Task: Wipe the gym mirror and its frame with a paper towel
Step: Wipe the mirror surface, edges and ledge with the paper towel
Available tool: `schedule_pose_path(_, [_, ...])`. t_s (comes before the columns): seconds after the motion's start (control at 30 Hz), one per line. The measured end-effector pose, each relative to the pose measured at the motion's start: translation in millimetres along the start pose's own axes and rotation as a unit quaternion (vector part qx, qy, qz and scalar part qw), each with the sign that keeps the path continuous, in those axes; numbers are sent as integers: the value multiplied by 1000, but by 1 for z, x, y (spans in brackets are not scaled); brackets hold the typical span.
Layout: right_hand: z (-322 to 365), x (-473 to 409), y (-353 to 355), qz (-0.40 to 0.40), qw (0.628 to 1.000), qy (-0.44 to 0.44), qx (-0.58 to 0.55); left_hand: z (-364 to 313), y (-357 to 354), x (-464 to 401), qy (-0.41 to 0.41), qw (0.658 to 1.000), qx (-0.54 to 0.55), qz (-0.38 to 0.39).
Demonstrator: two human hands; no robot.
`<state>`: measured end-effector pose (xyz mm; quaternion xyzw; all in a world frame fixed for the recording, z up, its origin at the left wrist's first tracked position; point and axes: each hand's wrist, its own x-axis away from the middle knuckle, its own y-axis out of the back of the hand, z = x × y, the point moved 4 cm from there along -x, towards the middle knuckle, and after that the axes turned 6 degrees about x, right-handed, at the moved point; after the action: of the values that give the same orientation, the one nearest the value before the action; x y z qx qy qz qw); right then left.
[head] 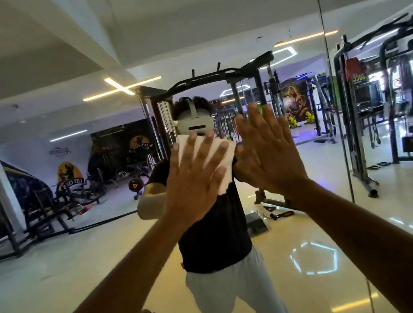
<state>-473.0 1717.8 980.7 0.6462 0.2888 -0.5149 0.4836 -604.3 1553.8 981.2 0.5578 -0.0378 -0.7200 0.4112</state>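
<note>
Two hands (197, 176) on mirror (56, 272), towel (215, 152)

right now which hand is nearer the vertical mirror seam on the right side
Right. The right hand lies flat on the mirror, apart from the vertical seam. The left hand presses the paper towel farther left.

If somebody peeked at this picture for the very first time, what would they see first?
Two big hands in the middle, pressed flat on the mirror: the left hand spreads its fingers over a white paper towel, the right hand lies bare beside it. Behind them the glass shows the person's reflection in a black shirt, with gym machines all around.
</note>
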Motion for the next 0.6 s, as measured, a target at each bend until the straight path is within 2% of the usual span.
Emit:
schedule_pose_path(0.03, [-4,1,1,5,1000,9,-1,5,-1,1,-23,1000,-12,3])
schedule_pose_path(0.07, [-11,1,3,11,1000,15,-3,15,2,-4,-11,1000,-19,-11])
schedule_pose_path(0.13, [-21,1,6,17,1000,24,1,41,17,-18,99,993,-2,-69])
schedule_pose_path(0.2, [-36,0,9,10,999,34,23,45,29,-30,232,961,40,-142])
schedule_pose_path(0.23, [-44,0,11,8,999,39,31,29,28,-36,268,948,51,-162])
schedule_pose_path(0.27, [-52,-1,13,6,999,40,33,6,21,-39,267,950,50,-155])
schedule_pose_path(0.3, [-60,-3,15,2,999,36,32,-21,8,-40,225,966,43,-122])
schedule_pose_path(0.37, [-78,-4,17,1,999,29,32,-66,-19,-32,96,995,11,-37])
schedule_pose_path(0.43, [-89,-4,17,6,999,38,37,-58,-23,-31,29,999,-22,-4])
schedule_pose_path(0.47, [-94,-3,17,6,998,44,35,-43,-18,-36,43,998,-39,-18])
schedule_pose_path(0.53, [-104,2,18,3,998,54,22,-13,0,-49,167,981,-32,-89])
schedule_pose_path(0.6, [-113,1,19,-4,997,71,21,-15,4,-57,286,948,-19,-139])
